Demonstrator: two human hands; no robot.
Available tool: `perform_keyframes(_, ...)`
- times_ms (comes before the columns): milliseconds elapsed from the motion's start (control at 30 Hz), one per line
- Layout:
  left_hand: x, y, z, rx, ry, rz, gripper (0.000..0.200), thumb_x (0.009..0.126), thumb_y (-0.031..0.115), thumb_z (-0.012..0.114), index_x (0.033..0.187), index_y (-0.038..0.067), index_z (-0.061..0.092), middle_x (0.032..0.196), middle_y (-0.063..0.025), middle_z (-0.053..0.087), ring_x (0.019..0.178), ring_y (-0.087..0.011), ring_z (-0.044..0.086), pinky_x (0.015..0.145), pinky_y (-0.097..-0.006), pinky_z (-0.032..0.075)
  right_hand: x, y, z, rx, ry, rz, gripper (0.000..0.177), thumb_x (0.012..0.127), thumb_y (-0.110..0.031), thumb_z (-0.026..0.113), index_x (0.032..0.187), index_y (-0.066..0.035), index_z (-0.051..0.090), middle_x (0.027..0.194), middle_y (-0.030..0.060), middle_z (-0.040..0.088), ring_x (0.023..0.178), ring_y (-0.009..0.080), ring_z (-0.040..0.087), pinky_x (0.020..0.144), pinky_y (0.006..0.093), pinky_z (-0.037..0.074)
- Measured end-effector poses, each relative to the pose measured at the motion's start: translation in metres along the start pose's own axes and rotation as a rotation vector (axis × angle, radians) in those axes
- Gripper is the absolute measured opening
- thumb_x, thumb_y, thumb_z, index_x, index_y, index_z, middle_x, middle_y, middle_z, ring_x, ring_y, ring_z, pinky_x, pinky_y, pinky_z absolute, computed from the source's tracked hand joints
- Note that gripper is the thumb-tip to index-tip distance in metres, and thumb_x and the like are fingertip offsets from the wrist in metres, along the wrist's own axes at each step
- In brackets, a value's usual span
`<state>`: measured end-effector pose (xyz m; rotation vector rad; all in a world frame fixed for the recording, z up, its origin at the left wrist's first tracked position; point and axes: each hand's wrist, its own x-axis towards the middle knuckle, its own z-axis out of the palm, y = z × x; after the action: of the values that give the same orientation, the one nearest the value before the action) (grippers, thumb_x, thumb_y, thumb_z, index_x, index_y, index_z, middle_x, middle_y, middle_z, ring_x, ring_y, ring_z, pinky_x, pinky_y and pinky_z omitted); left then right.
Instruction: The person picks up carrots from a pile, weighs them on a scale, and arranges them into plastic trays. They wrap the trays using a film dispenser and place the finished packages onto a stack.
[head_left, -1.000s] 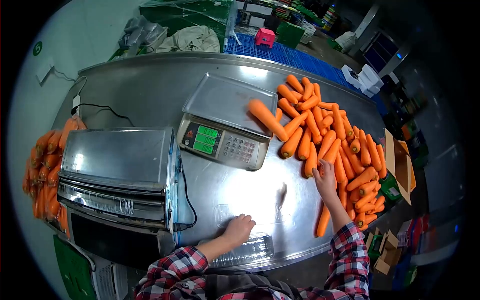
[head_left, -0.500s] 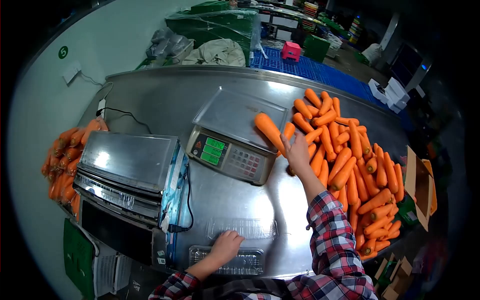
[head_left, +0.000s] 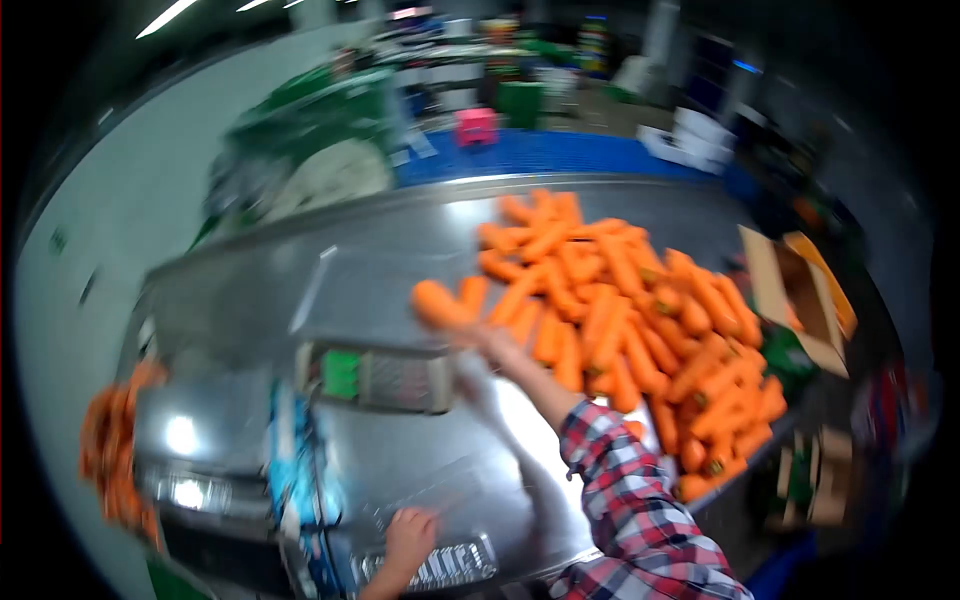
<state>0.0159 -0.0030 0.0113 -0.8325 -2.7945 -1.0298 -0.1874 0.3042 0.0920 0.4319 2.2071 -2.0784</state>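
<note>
The frame is blurred by motion. My right hand [head_left: 480, 340] is closed on a thick carrot [head_left: 440, 304], whose rounded end points up and left beyond the fingers. Just left of that hand is the scale [head_left: 378, 378] with its green display. A large pile of carrots [head_left: 610, 330] lies to the right of the hand. Low in the view my left hand [head_left: 408, 535] is over a clear plastic tray [head_left: 455, 562]; its fingers are smeared, and whether they hold anything is unclear.
A wrapping machine [head_left: 205, 425] stands at the left, with bagged carrots [head_left: 118, 450] beyond it by the wall. An open cardboard box [head_left: 785, 290] is at the right. Behind the metal table [head_left: 390, 235] are a pink stool [head_left: 476, 126] and a blue floor mat [head_left: 560, 152].
The camera view has swung, so the table and carrots appear farther left and the scale lower. My right hand still holds the carrot. My left hand stays near the clear trays.
</note>
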Motion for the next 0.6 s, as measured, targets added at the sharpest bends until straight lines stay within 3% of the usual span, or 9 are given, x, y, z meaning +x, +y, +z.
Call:
perform_keyframes(100,-0.054,-0.027,-0.01,0.01,-0.069,-0.032,0.01,0.072,0.007,0.065,0.082,0.009,0.067,0.083,-0.01,0.059,0.08,-0.0294,0.056,0.068,-0.0391,0.047,-0.06,0.042,-0.02,0.348,0.15,0.091,0.034,0.082,-0.042,0.062,0.073,-0.012,0.052,0.052,-0.0017,0.04,0.038,0.0088,0.034,0.034,0.0251,0.026)
perform_keyframes(133,-0.068,-0.019,-0.03,-0.012,-0.243,-0.134,0.017,0.075,0.014,0.065,0.091,0.008,0.066,0.087,-0.0137,0.059,0.086,-0.0296,0.056,0.078,-0.0404,0.044,-0.1,0.041,-0.022,0.438,0.195,0.111,0.033,0.082,-0.042,0.062,0.073,-0.012,0.049,0.053,-0.0014,0.04,0.038,0.0088,0.034,0.035,0.0248,0.026)
perform_keyframes(167,-0.08,-0.016,-0.053,-0.007,-0.396,-0.246,0.026,0.078,0.021,0.066,0.1,0.007,0.066,0.091,-0.0173,0.06,0.092,-0.0298,0.055,0.087,-0.0417,0.04,-0.118,0.062,-0.032,0.381,0.269,0.064,0.033,0.083,-0.04,0.062,0.073,-0.013,0.045,0.055,-0.0017,0.042,0.041,0.0082,0.036,0.036,0.0238,0.029)
perform_keyframes(233,-0.074,-0.021,-0.06,-0.05,-0.482,-0.301,0.025,0.078,0.019,0.065,0.099,0.007,0.066,0.09,-0.0169,0.06,0.092,-0.0315,0.055,0.085,-0.0421,0.041,-0.145,0.058,-0.075,0.338,0.439,-0.034,0.031,0.085,-0.037,0.06,0.073,-0.013,0.045,0.059,-0.0023,0.044,0.043,0.0072,0.04,0.036,0.0227,0.031)
perform_keyframes(300,0.033,-0.007,-0.016,-0.058,-0.308,-0.169,0.023,0.078,0.017,0.064,0.099,0.006,0.066,0.09,-0.0166,0.06,0.092,-0.0328,0.055,0.084,-0.0418,0.042,-0.109,0.0,-0.203,0.339,0.749,-0.399,0.031,0.086,-0.037,0.061,0.075,-0.012,0.046,0.059,-0.0026,0.045,0.043,0.0075,0.04,0.036,0.0219,0.031)
perform_keyframes(367,0.04,-0.007,-0.013,-0.072,-0.315,-0.179,0.021,0.079,0.014,0.062,0.098,0.006,0.066,0.09,-0.0163,0.06,0.09,-0.0336,0.055,0.082,-0.0407,0.043,-0.144,-0.009,-0.251,0.293,1.042,-0.391,0.032,0.086,-0.038,0.062,0.081,-0.01,0.047,0.059,-0.0032,0.046,0.041,0.0069,0.039,0.036,0.0216,0.033)
perform_keyframes(400,0.036,-0.002,-0.013,-0.061,-0.318,-0.164,0.021,0.079,0.013,0.062,0.098,0.006,0.066,0.09,-0.0165,0.061,0.09,-0.0338,0.055,0.082,-0.0402,0.043,-0.137,0.025,-0.302,0.195,1.177,-0.549,0.033,0.085,-0.039,0.062,0.081,-0.011,0.046,0.058,-0.0031,0.045,0.04,0.0072,0.039,0.036,0.0221,0.033)
perform_keyframes(467,0.023,0.006,-0.015,-0.042,-0.317,-0.165,0.021,0.079,0.011,0.061,0.098,0.006,0.067,0.09,-0.0169,0.061,0.089,-0.0342,0.056,0.082,-0.0393,0.044,-0.153,0.058,-0.379,0.063,1.528,-0.548,0.035,0.084,-0.04,0.063,0.077,-0.012,0.045,0.056,-0.0036,0.043,0.04,0.0075,0.038,0.035,0.0234,0.03)
perform_keyframes(600,0.017,0.032,-0.023,0.002,-0.338,-0.242,0.023,0.079,0.008,0.059,0.101,0.006,0.067,0.095,-0.0178,0.06,0.092,-0.0342,0.055,0.083,-0.0394,0.043,-0.221,0.065,-0.472,-0.112,1.582,-0.346,0.038,0.083,-0.042,0.064,0.077,-0.009,0.046,0.055,-0.0003,0.045,0.04,0.0104,0.042,0.036,0.0266,0.033)
